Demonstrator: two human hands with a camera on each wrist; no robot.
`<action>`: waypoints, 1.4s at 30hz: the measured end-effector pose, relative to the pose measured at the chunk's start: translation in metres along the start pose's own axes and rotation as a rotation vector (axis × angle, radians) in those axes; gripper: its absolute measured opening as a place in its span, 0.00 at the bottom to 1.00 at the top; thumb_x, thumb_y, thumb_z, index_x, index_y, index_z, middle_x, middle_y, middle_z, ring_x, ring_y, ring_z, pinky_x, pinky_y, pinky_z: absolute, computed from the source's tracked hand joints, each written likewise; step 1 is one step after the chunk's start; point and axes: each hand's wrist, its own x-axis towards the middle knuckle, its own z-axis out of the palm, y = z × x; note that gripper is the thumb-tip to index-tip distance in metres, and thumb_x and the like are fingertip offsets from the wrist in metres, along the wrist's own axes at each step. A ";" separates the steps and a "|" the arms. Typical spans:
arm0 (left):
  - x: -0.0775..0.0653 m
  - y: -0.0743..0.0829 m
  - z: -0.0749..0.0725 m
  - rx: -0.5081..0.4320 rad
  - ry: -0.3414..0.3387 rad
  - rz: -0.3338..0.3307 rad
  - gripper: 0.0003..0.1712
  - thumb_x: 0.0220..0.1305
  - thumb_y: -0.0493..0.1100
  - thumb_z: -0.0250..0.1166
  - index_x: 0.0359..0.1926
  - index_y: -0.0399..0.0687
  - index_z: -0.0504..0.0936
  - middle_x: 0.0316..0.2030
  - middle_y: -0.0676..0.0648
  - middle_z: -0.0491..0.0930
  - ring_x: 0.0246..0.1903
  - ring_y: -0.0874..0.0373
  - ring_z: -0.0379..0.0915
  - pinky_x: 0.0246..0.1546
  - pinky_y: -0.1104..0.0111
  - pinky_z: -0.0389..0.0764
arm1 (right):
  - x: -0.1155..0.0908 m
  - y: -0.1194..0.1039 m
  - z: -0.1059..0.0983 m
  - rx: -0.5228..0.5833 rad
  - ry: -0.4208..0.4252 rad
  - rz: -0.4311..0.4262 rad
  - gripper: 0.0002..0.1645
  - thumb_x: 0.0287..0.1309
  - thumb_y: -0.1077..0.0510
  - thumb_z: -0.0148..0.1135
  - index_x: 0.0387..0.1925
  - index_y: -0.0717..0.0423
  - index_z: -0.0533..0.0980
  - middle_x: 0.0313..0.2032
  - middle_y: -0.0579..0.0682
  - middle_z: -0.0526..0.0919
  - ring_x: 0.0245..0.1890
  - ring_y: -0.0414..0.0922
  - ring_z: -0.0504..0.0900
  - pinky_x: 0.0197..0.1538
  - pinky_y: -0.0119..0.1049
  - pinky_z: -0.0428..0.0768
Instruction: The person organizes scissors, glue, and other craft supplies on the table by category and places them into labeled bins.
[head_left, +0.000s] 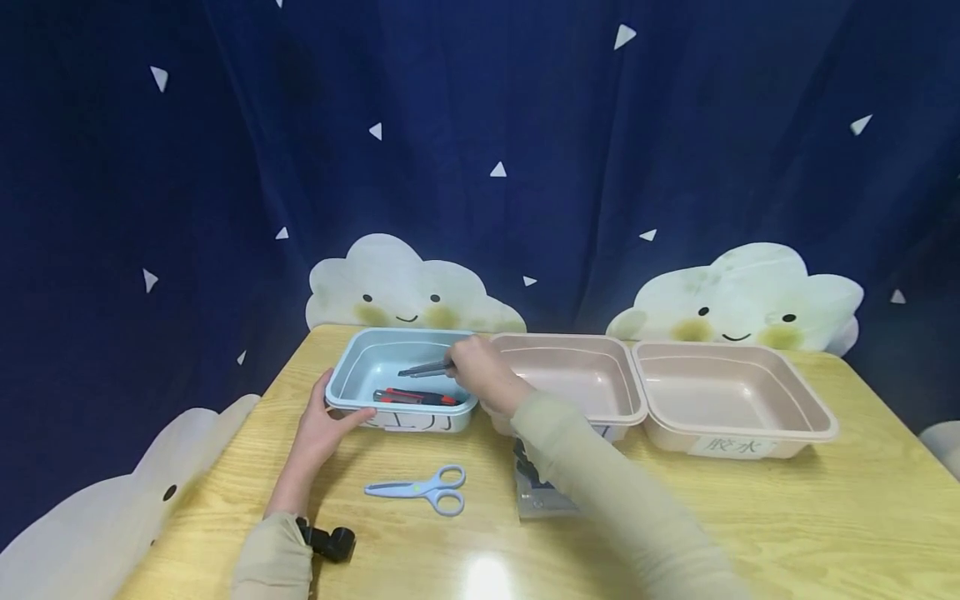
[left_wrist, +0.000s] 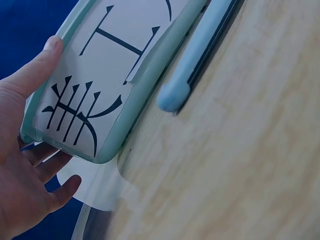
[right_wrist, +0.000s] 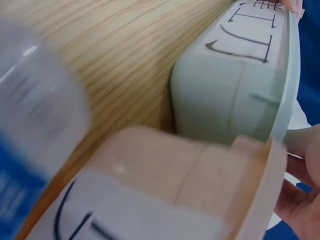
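Note:
My left hand [head_left: 318,429] grips the front left corner of a light blue bin [head_left: 347,379], thumb at the front rim and fingers along the side. In the left wrist view the thumb lies beside the bin's white label [left_wrist: 75,95] with black characters. Over the bin's right part, my right hand [head_left: 480,371] pinches a slim grey utility knife [head_left: 426,369], its tip pointing left. Below it, a red and black utility knife [head_left: 416,397] lies inside the bin. The right wrist view shows only part of the right hand [right_wrist: 302,200], with the held knife hidden.
Light blue scissors [head_left: 420,490] lie on the wooden table [head_left: 420,558] in front of the bin. Two pink bins, one in the middle [head_left: 570,367] and one at right [head_left: 712,392], stand alongside. A clear item [head_left: 536,502] sits before the middle bin, partly behind the right forearm.

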 end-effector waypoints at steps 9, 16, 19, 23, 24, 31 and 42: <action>0.002 -0.002 0.007 -0.033 -0.005 0.010 0.59 0.46 0.50 0.72 0.70 0.52 0.42 0.65 0.39 0.55 0.62 0.43 0.55 0.62 0.53 0.57 | 0.015 -0.009 0.014 -0.120 0.025 0.130 0.04 0.48 0.59 0.64 0.21 0.52 0.81 0.25 0.47 0.82 0.27 0.44 0.79 0.31 0.38 0.78; 0.001 0.000 0.012 -0.043 -0.012 -0.001 0.59 0.46 0.49 0.72 0.71 0.52 0.41 0.66 0.40 0.54 0.62 0.42 0.55 0.61 0.52 0.57 | 0.018 -0.008 0.024 -0.159 0.016 0.186 0.02 0.46 0.60 0.63 0.24 0.53 0.81 0.25 0.48 0.83 0.26 0.44 0.80 0.29 0.36 0.79; 0.001 0.001 0.013 -0.051 -0.013 0.004 0.59 0.46 0.49 0.72 0.70 0.52 0.41 0.66 0.39 0.54 0.62 0.42 0.55 0.62 0.52 0.57 | 0.019 -0.009 0.026 -0.151 -0.028 0.207 0.04 0.47 0.58 0.65 0.27 0.54 0.81 0.27 0.48 0.83 0.26 0.43 0.79 0.29 0.36 0.79; 0.001 0.000 0.013 -0.050 -0.013 0.008 0.58 0.46 0.48 0.72 0.70 0.53 0.42 0.66 0.40 0.54 0.61 0.42 0.56 0.61 0.52 0.59 | 0.020 -0.009 0.030 -0.111 -0.110 0.232 0.11 0.46 0.52 0.69 0.30 0.54 0.81 0.30 0.49 0.84 0.29 0.43 0.80 0.33 0.35 0.79; 0.001 -0.001 0.014 -0.049 -0.013 0.008 0.58 0.46 0.48 0.72 0.70 0.53 0.42 0.65 0.40 0.55 0.61 0.42 0.56 0.60 0.52 0.59 | 0.019 -0.009 0.031 -0.108 -0.126 0.233 0.12 0.46 0.52 0.69 0.31 0.54 0.81 0.31 0.49 0.84 0.30 0.43 0.80 0.34 0.35 0.79; 0.001 -0.001 0.014 -0.052 -0.015 0.013 0.58 0.46 0.48 0.72 0.70 0.53 0.43 0.65 0.40 0.55 0.61 0.43 0.56 0.60 0.53 0.58 | 0.019 -0.009 0.035 -0.125 -0.144 0.231 0.09 0.48 0.52 0.67 0.30 0.53 0.81 0.30 0.47 0.83 0.30 0.42 0.80 0.34 0.34 0.79; 0.001 -0.004 0.003 -0.040 0.009 0.026 0.59 0.47 0.47 0.72 0.70 0.50 0.42 0.65 0.39 0.55 0.60 0.42 0.56 0.61 0.53 0.58 | 0.013 -0.014 0.019 -0.058 -0.136 0.126 0.11 0.56 0.59 0.58 0.40 0.46 0.82 0.37 0.46 0.84 0.39 0.43 0.81 0.40 0.36 0.79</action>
